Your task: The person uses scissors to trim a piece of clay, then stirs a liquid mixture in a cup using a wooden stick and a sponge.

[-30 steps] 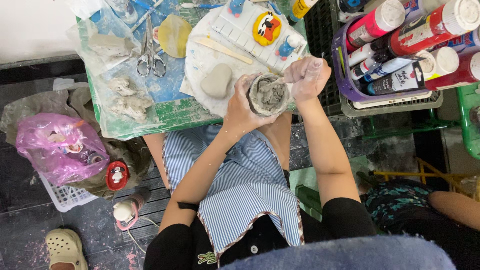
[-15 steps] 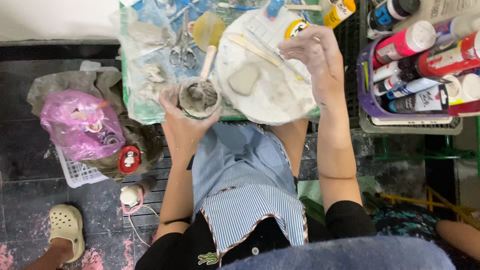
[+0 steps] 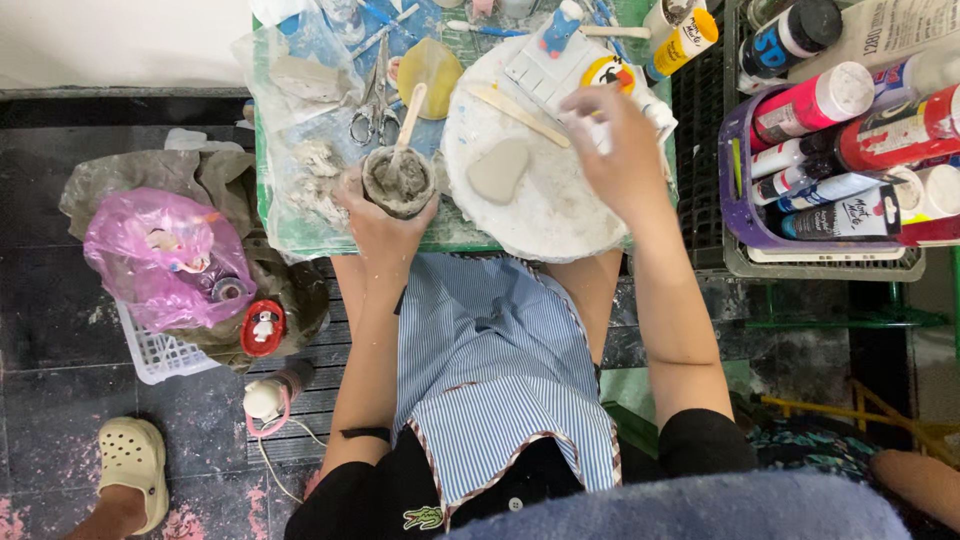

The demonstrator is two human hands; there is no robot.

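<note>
Clay is covering everything: the white round board [image 3: 540, 215] is lying on the green table [image 3: 470, 238], bearing a soft grey slab [image 3: 498, 170]. Her right hand [image 3: 620, 150] is hovering loosely open above it. Her left hand [image 3: 380, 215] is gripping a slippery-looking, probably heavy cup of slip [image 3: 398, 182] around its wall.

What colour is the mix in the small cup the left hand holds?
Grey, wet-looking, in the small round cup held by the left hand. Head view, the only one.
</note>
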